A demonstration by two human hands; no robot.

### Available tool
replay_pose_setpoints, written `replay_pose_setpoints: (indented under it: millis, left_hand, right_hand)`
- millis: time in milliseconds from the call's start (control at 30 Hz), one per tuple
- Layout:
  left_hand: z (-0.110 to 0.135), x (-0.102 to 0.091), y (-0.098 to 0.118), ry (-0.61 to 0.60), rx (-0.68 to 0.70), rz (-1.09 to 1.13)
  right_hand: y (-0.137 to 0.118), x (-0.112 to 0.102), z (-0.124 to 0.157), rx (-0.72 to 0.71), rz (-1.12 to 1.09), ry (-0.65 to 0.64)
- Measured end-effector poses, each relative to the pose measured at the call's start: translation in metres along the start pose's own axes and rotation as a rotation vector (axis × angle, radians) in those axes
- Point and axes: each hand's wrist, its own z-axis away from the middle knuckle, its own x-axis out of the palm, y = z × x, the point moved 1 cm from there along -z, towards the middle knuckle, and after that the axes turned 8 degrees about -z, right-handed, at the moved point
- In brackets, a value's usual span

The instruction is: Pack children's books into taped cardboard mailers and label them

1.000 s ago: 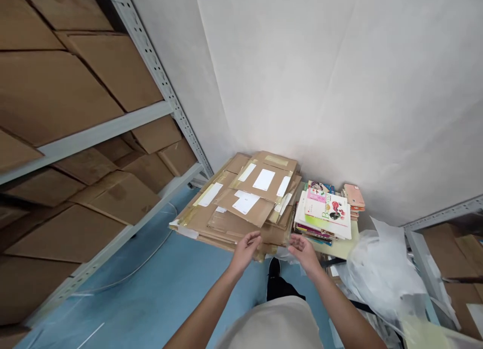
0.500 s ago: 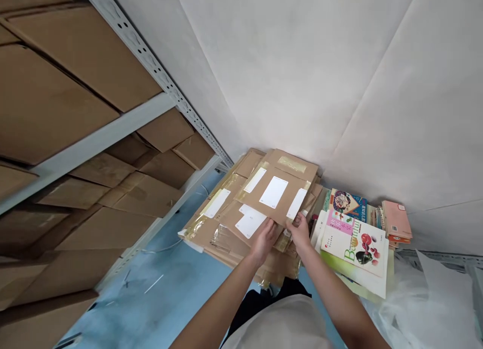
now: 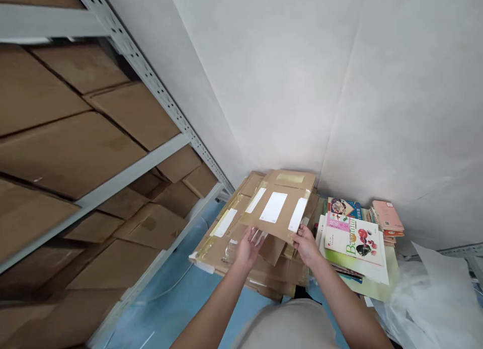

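A flat brown cardboard sheet [image 3: 281, 186] with several white labels and strips of tape is tilted, its near edge raised off the pile below. My right hand [image 3: 306, 244] pinches the near right corner, by a white label. Just under the near left part of the edge is my left hand [image 3: 247, 249], its fingers spread and the palm partly turned up; whether it bears any weight is unclear. Beneath both hands lies a stack of flattened cardboard boxes [image 3: 217, 246], taped along the edges. The sheet hides much of the stack's top.
To the right are piled books [image 3: 354, 238] and a smaller stack topped by a pink book [image 3: 388, 214]. Clear plastic wrapping [image 3: 422, 298] lies at lower right. A metal shelf rack [image 3: 151, 160] full of cardboard boxes lines the left. The pale wall [image 3: 279, 87] rises behind.
The sheet's near edge has come up off the stack. My left hand has opened and moved slightly left, while my right keeps its grip. The view has tilted upward.
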Motion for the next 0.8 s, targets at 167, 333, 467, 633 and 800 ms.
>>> replay_pose_setpoints:
  millis: [167,333,467,633,800]
  left_hand:
    - [-0.004,-0.037,0.012,-0.007,0.046,-0.031]
    - [0.006,-0.062,0.004,-0.086,0.123,-0.014]
    - [0.015,-0.067,-0.005,-0.182,0.222,-0.026]
    - [0.035,-0.038,-0.018,-0.32,0.293,-0.103]
    - [0.084,0.018,-0.047,-0.573,0.456,-0.413]
  right_hand:
    - [0.035,0.008,0.058,-0.155,0.033,-0.056]
    - [0.078,0.004,0.105,-0.281,0.132,0.034]
    - [0.092,-0.027,0.141,-0.419,0.08,0.225]
    - [0.075,-0.112,0.209,-0.694,0.076,0.746]
    - [0.048,-0.186,0.301,-0.856,0.126,1.05]
